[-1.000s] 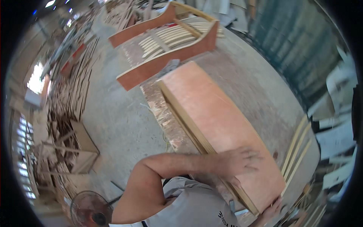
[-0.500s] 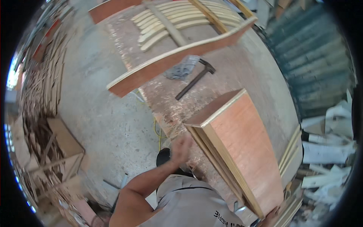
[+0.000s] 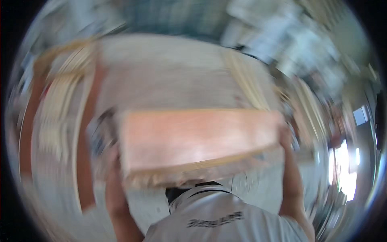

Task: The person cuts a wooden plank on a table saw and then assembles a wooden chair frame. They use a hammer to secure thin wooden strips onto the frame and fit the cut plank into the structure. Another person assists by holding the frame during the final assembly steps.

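Between my hands is a plywood box section [image 3: 197, 139], lying crosswise with its broad reddish top face up and a pale edge along the near side. My left hand [image 3: 113, 155], blurred by motion, is at its left end. At the right end my right hand [image 3: 285, 135] grips the corner, its fingers partly hidden. Left of the box, a blurred dark hammer [image 3: 107, 115] and a plastic bag [image 3: 98, 139] lie on the worktable [image 3: 161, 76].
To the left are long reddish boards [image 3: 85, 161] on edge with pale curved slats [image 3: 56, 117] between them. Thin pale strips [image 3: 248, 80] lie behind on the right. White scraps [image 3: 274, 32] are heaped beyond the table, beside a dark corrugated wall [image 3: 173, 20].
My view has swung right, so the box section now lies crosswise before me. My left hand has come from beside the near table edge to the box's left end; my right hand stays at its right end.
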